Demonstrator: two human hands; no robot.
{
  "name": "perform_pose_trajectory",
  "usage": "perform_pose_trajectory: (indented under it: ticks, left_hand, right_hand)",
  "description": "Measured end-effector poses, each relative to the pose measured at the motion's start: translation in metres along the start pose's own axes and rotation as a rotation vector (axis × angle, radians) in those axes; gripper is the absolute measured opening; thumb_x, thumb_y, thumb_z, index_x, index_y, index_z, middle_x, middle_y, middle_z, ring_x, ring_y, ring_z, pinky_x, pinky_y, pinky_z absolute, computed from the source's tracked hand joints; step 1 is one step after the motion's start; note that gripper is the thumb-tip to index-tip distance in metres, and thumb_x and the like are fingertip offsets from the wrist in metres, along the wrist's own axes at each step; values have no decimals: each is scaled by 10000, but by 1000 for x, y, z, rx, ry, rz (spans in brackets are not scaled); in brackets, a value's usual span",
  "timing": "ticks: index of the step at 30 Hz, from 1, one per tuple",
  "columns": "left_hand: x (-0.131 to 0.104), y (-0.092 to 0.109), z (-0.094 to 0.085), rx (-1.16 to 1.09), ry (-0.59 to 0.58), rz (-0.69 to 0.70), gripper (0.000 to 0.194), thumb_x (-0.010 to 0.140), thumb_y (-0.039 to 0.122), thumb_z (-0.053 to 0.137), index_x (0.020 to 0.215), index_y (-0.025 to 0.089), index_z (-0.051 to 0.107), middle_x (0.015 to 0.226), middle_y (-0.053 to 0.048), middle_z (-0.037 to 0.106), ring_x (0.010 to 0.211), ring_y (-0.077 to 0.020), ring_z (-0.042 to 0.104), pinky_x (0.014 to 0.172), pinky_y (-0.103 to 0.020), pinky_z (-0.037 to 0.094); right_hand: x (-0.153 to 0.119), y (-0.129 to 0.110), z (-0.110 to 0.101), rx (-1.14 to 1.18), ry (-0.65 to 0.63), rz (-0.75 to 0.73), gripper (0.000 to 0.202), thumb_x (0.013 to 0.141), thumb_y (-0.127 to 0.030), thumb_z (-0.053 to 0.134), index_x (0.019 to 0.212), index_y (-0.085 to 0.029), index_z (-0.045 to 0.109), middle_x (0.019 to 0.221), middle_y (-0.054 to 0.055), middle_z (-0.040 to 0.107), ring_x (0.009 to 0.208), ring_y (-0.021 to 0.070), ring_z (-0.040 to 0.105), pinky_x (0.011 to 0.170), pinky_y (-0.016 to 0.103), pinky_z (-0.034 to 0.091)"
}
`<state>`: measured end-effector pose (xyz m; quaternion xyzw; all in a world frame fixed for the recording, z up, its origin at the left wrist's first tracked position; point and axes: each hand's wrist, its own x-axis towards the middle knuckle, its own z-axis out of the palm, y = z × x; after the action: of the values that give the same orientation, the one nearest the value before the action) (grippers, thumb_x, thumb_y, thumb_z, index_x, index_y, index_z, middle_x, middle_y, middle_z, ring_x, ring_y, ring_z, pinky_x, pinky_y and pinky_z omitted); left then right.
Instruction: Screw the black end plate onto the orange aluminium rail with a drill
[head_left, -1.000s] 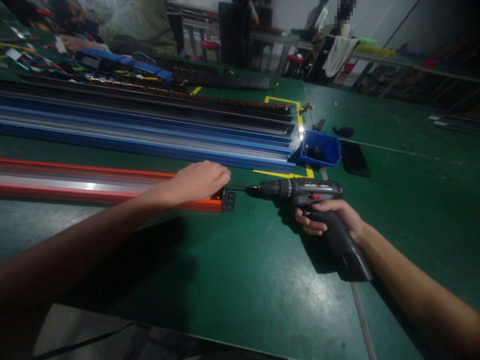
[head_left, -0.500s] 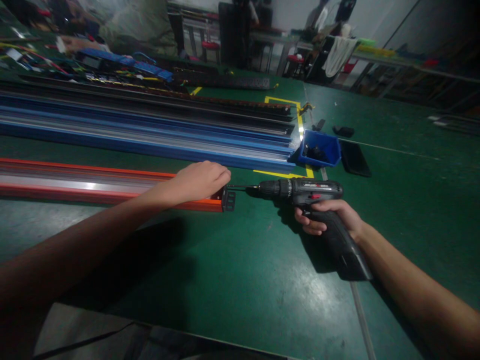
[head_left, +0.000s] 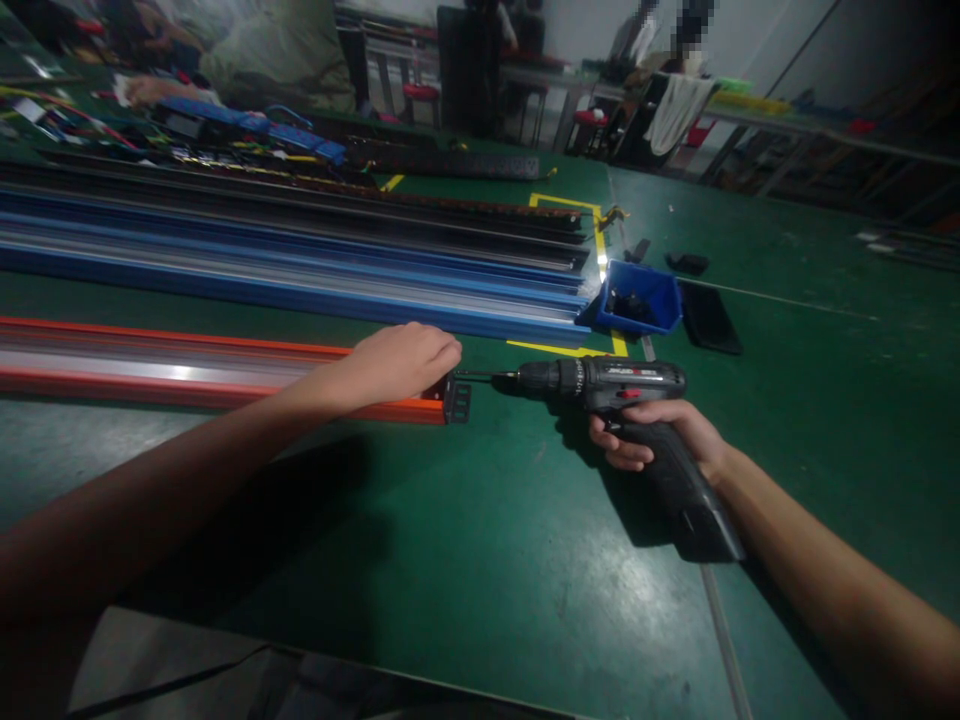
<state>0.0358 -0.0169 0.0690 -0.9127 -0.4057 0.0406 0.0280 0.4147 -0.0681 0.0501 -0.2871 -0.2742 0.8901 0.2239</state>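
Observation:
In my right hand (head_left: 664,435) is a black cordless drill (head_left: 637,380), gripped round its handle and lying nearly level. Its long thin bit points left and reaches the black end bracket (head_left: 457,402) on the end of an orange metal profile (head_left: 225,388). My left hand (head_left: 401,362) is closed over that end of the profile, fingers curled down at its far side. The fingertips are hidden, so I cannot see whether they also pinch the bracket.
Blue metal profiles (head_left: 375,290) and dark ones (head_left: 420,222) lie behind. A blue bin (head_left: 667,320) with black parts stands at their right end, beside a flat black object (head_left: 712,318). Across the green table (head_left: 487,560), a person's hand (head_left: 154,90) is near wiring and a blue strip (head_left: 255,122).
My two hands, the drill and the orange profile have kept their places. Across the table, the other person's hand has shifted slightly.

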Motion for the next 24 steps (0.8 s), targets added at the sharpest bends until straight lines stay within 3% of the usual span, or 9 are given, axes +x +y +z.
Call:
perform_pose_trajectory:
  ticks: [8, 24]
  left_hand:
    - [0, 1, -3, 9, 1, 3, 359, 1030, 280, 345, 978, 182, 686, 981, -84, 732, 859, -219, 673, 717, -322, 461]
    - [0, 2, -4, 15, -20, 4, 353, 1020, 252, 354, 1006, 179, 699, 1024, -97, 743, 920, -230, 681, 794, -333, 483]
  right_hand:
    - [0, -1, 0, 11, 11, 10, 264, 868, -202, 684, 1037, -5, 733, 847, 118, 669, 527, 82, 492, 570, 241, 528]
    - [0, -1, 0, -23, 0, -3, 257, 880, -212, 671, 1045, -22, 724, 850, 106, 670, 533, 73, 484, 578, 226, 518]
